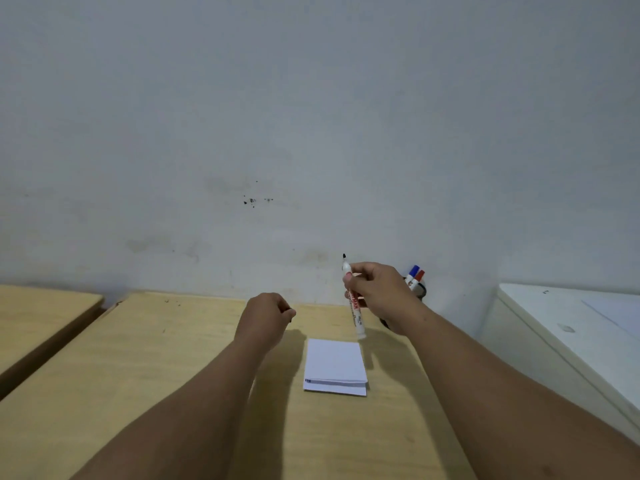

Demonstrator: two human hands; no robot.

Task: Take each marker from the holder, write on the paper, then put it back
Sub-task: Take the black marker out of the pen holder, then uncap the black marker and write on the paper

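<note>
My right hand (379, 292) holds a white marker (354, 308) nearly upright above the table, its bare black tip pointing up and its rear end hanging just over the far edge of the paper. My left hand (266, 315) is closed in a fist to the left; something small and dark, perhaps the cap, shows at its fingertips. The folded white paper (335, 363) lies flat on the wooden table (156, 368). Behind my right hand stands the dark holder (419, 289), mostly hidden, with a blue-capped marker (412, 271) and a red-capped marker (419, 276) sticking out.
A grey wall (311, 133) rises right behind the table. A white cabinet or appliance (568, 327) stands at the right. A second wooden table (38, 313) sits at the left, separated by a dark gap.
</note>
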